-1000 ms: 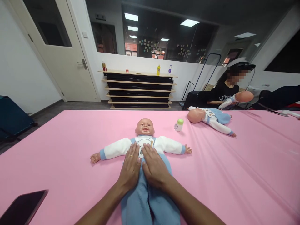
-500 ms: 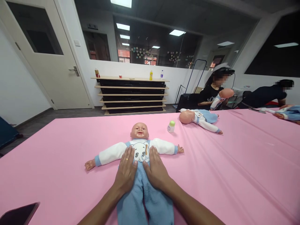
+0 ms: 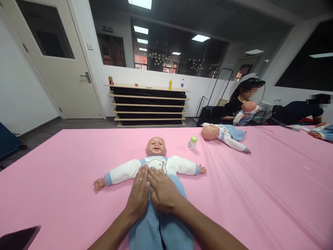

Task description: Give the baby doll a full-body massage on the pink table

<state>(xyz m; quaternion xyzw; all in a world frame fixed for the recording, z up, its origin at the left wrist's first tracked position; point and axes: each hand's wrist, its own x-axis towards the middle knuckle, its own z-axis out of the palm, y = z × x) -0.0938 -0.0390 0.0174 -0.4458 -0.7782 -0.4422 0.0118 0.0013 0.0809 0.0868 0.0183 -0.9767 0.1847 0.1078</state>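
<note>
Doll position: the baby doll (image 3: 155,158) lies on its back in the middle of the pink table cover (image 3: 65,163), arms stretched out to both sides, head pointing away from us.

Left hand: our left hand (image 3: 139,194) rests flat on the doll's belly, palm down, fingers straight and pressed together, a ring on one finger. It grips nothing.

Right hand: our right hand (image 3: 162,191) lies flat just beside the left, touching it, fingers extended and close together, tips at the lower edge of the chest print. It grips nothing.

Change: half a second ago our two hands lay apart, one on each side of the torso; now they meet at the midline. A second ago they were also together. We judge this to be a repeated out-and-in stroke over the belly, currently at the inward end.

Print: the white chest panel carries a cartoon animal figure, partly covered by our fingers. We read no lettering on it.

Bottle: a small white bottle (image 3: 192,142) with a green cap stands near the doll's head, apart from it; any label is too small to read.

Second doll: another doll (image 3: 223,133) lies further back on the cover.

Phone: a dark phone (image 3: 17,238) lies at the near left corner; screen blank.
</note>
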